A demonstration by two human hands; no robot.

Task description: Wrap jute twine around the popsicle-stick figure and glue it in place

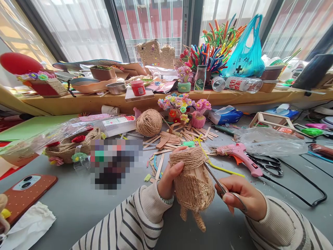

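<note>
My left hand (170, 175) grips a twine-wrapped craft piece (194, 180) from its left side, thumb on the front near the top. Jute twine rings its upper band, a strip of pale, wood-like surface shows below that, and two short stubby legs stick out underneath. Between the fingers of my right hand (240, 196) is a slim metal tool (217, 182) with a curved, loop-like rear end; whether it is tweezers or scissors I cannot tell. Its tip meets the piece's right edge just under the top band. Behind the piece lie scattered wooden craft sticks (170, 139) and a yellow pipe cleaner (226, 169).
A pink glue gun (240, 156) and black scissors (266, 165) lie to the right, the gun's cord curving across the table. A twine ball (148, 123) and crocheted flowers (179, 104) stand behind. At left are a phone (32, 194) and crumpled tissue (33, 225).
</note>
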